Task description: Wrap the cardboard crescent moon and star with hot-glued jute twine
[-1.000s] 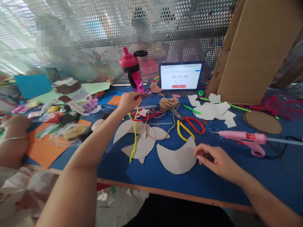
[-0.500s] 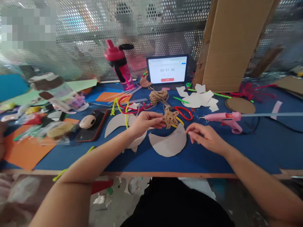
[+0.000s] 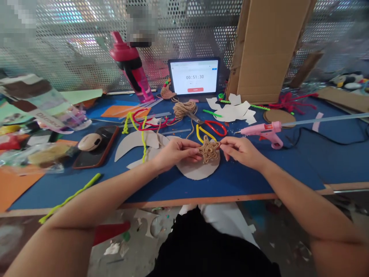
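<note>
A brown twine star (image 3: pixel 209 149) with a coiled centre is held up over the table. My left hand (image 3: pixel 181 152) pinches its left side between thumb and fingers. On the other side, the fingertips of my right hand (image 3: pixel 240 151) are closed at the star's right point. Below the star lies a pale crescent-shaped card (image 3: pixel 197 171), partly covered by it. Just behind are scissors (image 3: pixel 215 128) with red and yellow handles and a bundle of twine (image 3: pixel 185 110). To the right rests a pink glue gun (image 3: pixel 266 132) with a long clear stick in it.
Other card crescents (image 3: pixel 132 144) with yellow-green yarn (image 3: pixel 145 146) lie left of my hands. Further left are a phone (image 3: pixel 106 150) and a pink bottle (image 3: pixel 132 67). A tablet (image 3: pixel 194 76) showing a timer, white paper scraps (image 3: pixel 235 111) and upright cardboard (image 3: pixel 261 50) stand behind.
My right hand has come in to the star's right point; before, it was apart by the crescent. The star has turned to face up more. The view has shifted to the right.
</note>
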`<action>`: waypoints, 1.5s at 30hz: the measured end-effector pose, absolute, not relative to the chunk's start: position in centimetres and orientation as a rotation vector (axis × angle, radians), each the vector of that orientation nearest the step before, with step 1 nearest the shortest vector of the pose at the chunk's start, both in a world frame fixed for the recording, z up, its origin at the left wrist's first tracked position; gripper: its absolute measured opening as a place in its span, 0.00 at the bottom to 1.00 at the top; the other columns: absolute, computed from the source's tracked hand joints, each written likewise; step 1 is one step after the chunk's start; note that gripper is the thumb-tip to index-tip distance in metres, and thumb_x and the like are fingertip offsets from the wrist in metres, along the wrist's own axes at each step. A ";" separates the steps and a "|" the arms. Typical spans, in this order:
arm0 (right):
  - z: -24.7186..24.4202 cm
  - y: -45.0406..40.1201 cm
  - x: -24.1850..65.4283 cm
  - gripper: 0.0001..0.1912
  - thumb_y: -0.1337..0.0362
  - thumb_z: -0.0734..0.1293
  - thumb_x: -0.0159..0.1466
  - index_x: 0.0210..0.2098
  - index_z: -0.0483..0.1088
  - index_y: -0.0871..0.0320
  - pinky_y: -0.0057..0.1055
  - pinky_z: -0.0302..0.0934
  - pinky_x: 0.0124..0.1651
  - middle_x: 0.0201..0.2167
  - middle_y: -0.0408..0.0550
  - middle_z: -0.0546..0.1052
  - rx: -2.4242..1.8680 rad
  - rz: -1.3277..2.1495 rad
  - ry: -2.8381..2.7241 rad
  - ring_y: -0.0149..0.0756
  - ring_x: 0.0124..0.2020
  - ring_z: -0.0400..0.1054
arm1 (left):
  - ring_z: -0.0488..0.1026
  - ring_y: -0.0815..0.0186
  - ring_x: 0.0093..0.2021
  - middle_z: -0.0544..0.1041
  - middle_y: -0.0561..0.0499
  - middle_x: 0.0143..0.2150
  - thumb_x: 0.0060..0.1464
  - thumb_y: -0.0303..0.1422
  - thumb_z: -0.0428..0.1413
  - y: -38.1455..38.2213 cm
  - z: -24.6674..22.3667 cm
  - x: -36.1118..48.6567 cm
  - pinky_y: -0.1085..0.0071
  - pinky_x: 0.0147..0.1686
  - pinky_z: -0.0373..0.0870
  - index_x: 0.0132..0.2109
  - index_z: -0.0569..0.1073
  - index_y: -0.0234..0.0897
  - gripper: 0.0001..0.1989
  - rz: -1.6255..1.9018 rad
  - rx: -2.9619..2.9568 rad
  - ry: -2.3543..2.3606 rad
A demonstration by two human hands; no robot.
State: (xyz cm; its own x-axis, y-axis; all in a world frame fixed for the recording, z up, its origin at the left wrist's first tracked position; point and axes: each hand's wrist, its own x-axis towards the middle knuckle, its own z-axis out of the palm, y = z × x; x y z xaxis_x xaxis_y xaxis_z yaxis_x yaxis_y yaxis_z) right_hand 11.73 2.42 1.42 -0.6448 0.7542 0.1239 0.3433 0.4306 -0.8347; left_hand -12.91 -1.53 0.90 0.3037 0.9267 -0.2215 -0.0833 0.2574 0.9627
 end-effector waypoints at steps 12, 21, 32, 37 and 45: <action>2.3 2.0 11.0 0.12 0.58 0.60 0.67 0.31 0.68 0.57 0.25 0.51 0.24 0.17 0.37 0.70 -0.886 1.125 -2.228 0.24 0.19 0.59 | 0.81 0.66 0.33 0.82 0.46 0.32 0.42 0.44 0.69 -1.7 1.3 -13.8 0.76 0.35 0.78 0.41 0.79 0.34 0.22 0.887 1.064 0.954; 2.3 1.7 10.9 0.13 0.57 0.60 0.66 0.29 0.66 0.57 0.25 0.53 0.25 0.16 0.38 0.69 -0.955 1.144 -2.179 0.25 0.18 0.60 | 0.80 0.67 0.33 0.82 0.47 0.33 0.44 0.43 0.68 -1.6 0.6 -13.7 0.75 0.36 0.77 0.38 0.78 0.35 0.19 0.862 1.059 0.927; 1.0 1.5 10.5 0.15 0.55 0.58 0.68 0.30 0.66 0.57 0.26 0.53 0.24 0.17 0.39 0.69 -1.040 1.331 -2.116 0.27 0.19 0.61 | 0.77 0.71 0.26 0.81 0.49 0.27 0.45 0.42 0.68 -0.5 0.8 -13.8 0.78 0.31 0.74 0.35 0.77 0.34 0.17 0.788 0.979 0.938; 1.0 1.3 10.7 0.19 0.56 0.55 0.71 0.27 0.65 0.57 0.26 0.54 0.28 0.18 0.39 0.71 -1.021 1.321 -2.161 0.26 0.20 0.61 | 0.77 0.72 0.26 0.81 0.48 0.28 0.45 0.42 0.68 -0.4 0.4 -13.9 0.80 0.30 0.74 0.37 0.77 0.33 0.18 0.789 0.964 0.930; 0.8 1.4 10.7 0.17 0.57 0.56 0.70 0.28 0.67 0.57 0.26 0.54 0.29 0.17 0.39 0.71 -0.964 1.239 -2.177 0.27 0.20 0.63 | 0.77 0.73 0.26 0.80 0.51 0.26 0.44 0.44 0.68 -1.0 0.6 -13.9 0.82 0.30 0.74 0.37 0.75 0.32 0.21 0.829 1.009 0.981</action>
